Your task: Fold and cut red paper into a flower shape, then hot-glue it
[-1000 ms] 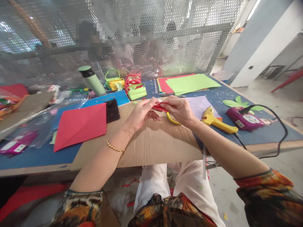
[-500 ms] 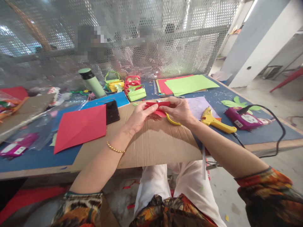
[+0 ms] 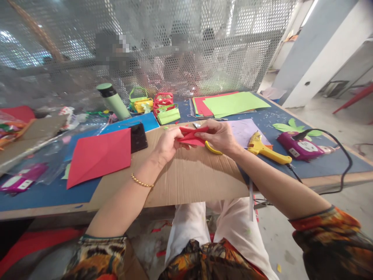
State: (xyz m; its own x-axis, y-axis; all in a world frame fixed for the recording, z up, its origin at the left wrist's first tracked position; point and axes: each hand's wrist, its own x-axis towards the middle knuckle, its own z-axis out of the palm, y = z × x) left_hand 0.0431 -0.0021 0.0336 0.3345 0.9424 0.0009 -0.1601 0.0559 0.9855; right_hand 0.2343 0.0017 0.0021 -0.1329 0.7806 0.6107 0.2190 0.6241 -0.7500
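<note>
The folded red piece (image 3: 190,139), over the twelve-o'clock part of the cardboard sheet (image 3: 192,179), looks light, bendable and easily creased, best held by its edges, which the left hand (image 3: 170,143) and right hand (image 3: 218,136), nearly closed, pinch at nine and three o'clock

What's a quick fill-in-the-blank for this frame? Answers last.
1. The left hand and right hand both hold a thin piece coloured ____.
2. A beaded bracelet circles the ____ arm.
3. The glue gun is ____.
4. The green-lidded bottle stands behind the black ____.

Missing words: red; left; yellow; phone.
</note>
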